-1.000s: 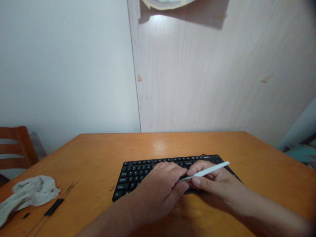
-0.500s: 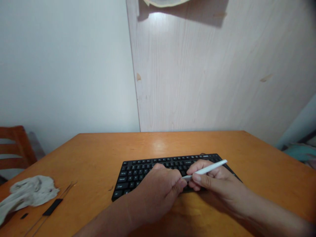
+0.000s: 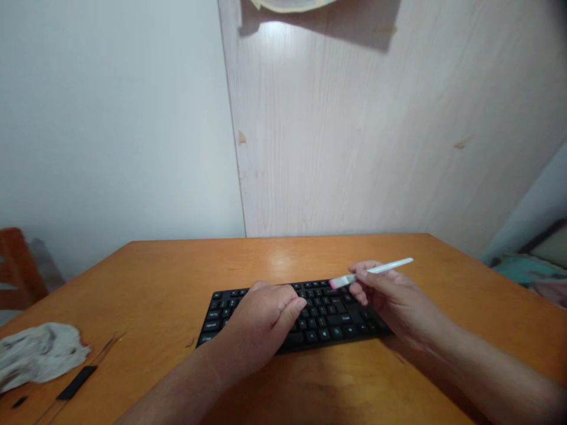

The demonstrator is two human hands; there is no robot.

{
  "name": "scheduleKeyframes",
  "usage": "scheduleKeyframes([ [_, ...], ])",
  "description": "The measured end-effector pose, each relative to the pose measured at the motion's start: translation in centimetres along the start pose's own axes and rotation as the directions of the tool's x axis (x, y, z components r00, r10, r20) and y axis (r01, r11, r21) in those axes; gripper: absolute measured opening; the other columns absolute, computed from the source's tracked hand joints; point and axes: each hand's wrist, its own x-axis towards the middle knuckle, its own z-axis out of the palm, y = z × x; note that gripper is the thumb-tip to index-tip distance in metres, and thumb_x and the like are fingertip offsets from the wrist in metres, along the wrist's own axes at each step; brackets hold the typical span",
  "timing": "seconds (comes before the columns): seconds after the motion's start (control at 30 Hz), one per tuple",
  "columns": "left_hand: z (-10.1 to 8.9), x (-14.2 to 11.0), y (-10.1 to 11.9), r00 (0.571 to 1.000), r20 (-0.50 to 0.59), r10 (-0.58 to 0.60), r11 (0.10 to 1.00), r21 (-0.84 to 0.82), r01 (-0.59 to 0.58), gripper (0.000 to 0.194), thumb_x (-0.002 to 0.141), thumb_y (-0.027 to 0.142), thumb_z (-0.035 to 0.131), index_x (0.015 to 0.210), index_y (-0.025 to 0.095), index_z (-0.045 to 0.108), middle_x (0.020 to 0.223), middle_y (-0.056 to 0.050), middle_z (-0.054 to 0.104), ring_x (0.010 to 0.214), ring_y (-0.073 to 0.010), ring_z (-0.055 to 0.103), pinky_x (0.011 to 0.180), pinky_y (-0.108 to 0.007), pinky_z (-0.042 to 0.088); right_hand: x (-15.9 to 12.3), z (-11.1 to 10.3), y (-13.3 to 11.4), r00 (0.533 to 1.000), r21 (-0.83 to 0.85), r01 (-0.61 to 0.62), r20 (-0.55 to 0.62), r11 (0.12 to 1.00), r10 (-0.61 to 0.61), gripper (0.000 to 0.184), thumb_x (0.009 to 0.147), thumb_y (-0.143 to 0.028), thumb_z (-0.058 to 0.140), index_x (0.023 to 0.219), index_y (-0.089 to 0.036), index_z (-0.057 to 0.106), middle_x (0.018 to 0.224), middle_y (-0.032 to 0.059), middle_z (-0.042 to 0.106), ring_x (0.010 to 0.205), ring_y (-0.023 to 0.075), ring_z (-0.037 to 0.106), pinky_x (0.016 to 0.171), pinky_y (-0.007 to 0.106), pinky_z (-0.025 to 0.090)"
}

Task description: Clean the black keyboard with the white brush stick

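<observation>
A black computer keyboard lies on the table, angled slightly. My left hand rests on its left half, fingers curled together over the keys and holding nothing. My right hand pinches a slim white brush with a pink-banded tip, held just above the keyboard's far edge. The brush's bristle end points left, over the upper keys, and does not appear to touch them. My left hand hides the keys beneath it.
A crumpled grey cloth and a thin black strip with wires lie at the table's left. The orange wooden table ends at a pale wall and a wood-grain panel. A wooden chair back stands at far left.
My right hand has lifted the brush off the keys and up toward the far edge, showing its pink tip. The left hand has shifted slightly left on the keyboard, and the view has shifted too.
</observation>
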Motion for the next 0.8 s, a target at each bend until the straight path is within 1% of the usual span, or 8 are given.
scheduleKeyframes([
  [0.1,0.2,0.1,-0.7,0.999,-0.032,-0.009,0.999,0.051,0.011,0.044,0.103,0.041,0.032,0.071,0.020,0.054,0.072,0.001,0.062,0.071,-0.0163,0.054,0.074,-0.032,0.036,0.7,-0.9,0.2,0.999,-0.103,0.049,-0.008,0.993,-0.050,0.028,0.082,-0.040,0.073,0.099,-0.021,0.062,0.082,0.0038,0.068,0.063,0.0143,0.055,0.061,0.028,0.042],
  [0.2,0.2,0.1,-1.4,0.997,-0.067,-0.040,0.996,0.077,0.045,0.042,0.102,0.040,0.033,0.075,0.021,0.059,0.076,0.000,0.065,0.077,-0.0180,0.057,0.081,-0.036,0.037,1.3,-1.8,0.1,0.991,-0.258,0.127,-0.017,0.958,-0.136,0.026,0.082,-0.043,0.072,0.092,-0.021,0.061,0.077,0.0027,0.065,0.067,0.0165,0.057,0.061,0.029,0.042],
  [0.3,0.1,0.0,-2.0,0.994,-0.087,-0.064,0.991,0.112,0.074,0.037,0.101,0.042,0.037,0.084,0.022,0.062,0.085,-0.002,0.069,0.084,-0.0200,0.060,0.086,-0.039,0.038,1.6,-2.5,-0.1,0.981,-0.390,0.184,0.010,0.902,-0.196,0.026,0.085,-0.046,0.067,0.084,-0.021,0.060,0.071,0.0007,0.061,0.070,0.0179,0.060,0.061,0.029,0.041],
  [0.4,0.3,-0.1,-2.4,0.995,-0.079,-0.064,0.983,0.165,0.076,0.035,0.097,0.050,0.043,0.099,0.022,0.064,0.099,-0.005,0.071,0.095,-0.0238,0.062,0.092,-0.043,0.039,1.8,-2.9,-0.2,0.975,-0.510,0.210,0.050,0.835,-0.215,0.022,0.087,-0.042,0.063,0.086,-0.022,0.057,0.074,0.0013,0.066,0.078,0.0206,0.064,0.068,0.031,0.043],
  [0.5,0.8,-0.4,-2.7,0.998,-0.041,-0.046,0.973,0.226,0.054,0.055,0.089,0.065,0.048,0.121,0.021,0.060,0.119,-0.011,0.068,0.111,-0.0297,0.059,0.103,-0.050,0.035,2.0,-3.2,0.3,0.964,-0.642,0.248,0.087,0.725,-0.253,0.017,0.089,-0.038,0.061,0.086,-0.022,0.056,0.077,0.0023,0.068,0.079,0.0214,0.064,0.070,0.033,0.044],
  [0.63,1.5,-0.8,-3.3,0.998,0.029,-0.055,0.956,0.290,0.044,0.093,0.075,0.083,0.048,0.141,0.017,0.047,0.142,-0.017,0.055,0.131,-0.0374,0.048,0.116,-0.059,0.016,2.3,-3.5,1.4,0.941,-0.735,0.308,0.139,0.604,-0.310,0.016,0.091,-0.037,0.056,0.086,-0.022,0.058,0.081,0.0029,0.068,0.076,0.0200,0.062,0.065,0.032,0.043],
  [0.7,1.8,-0.9,-3.6,0.996,0.065,-0.069,0.951,0.306,0.046,0.104,0.070,0.087,0.049,0.146,0.017,0.042,0.148,-0.019,0.049,0.136,-0.0388,0.043,0.118,-0.061,0.009,2.3,-3.6,1.6,0.931,-0.765,0.327,0.161,0.555,-0.327,0.017,0.092,-0.038,0.056,0.086,-0.022,0.059,0.081,0.0027,0.068,0.075,0.0194,0.061,0.065,0.032,0.043],
  [0.8,1.9,-1.0,-3.7,0.993,0.087,-0.074,0.950,0.310,0.044,0.112,0.065,0.089,0.052,0.150,0.017,0.037,0.151,-0.019,0.045,0.139,-0.0394,0.040,0.119,-0.061,0.005,2.2,-3.7,1.6,0.929,-0.809,0.326,0.177,0.489,-0.326,0.019,0.091,-0.039,0.056,0.084,-0.023,0.060,0.076,0.0014,0.065,0.070,0.0187,0.059,0.063,0.031,0.042],
])
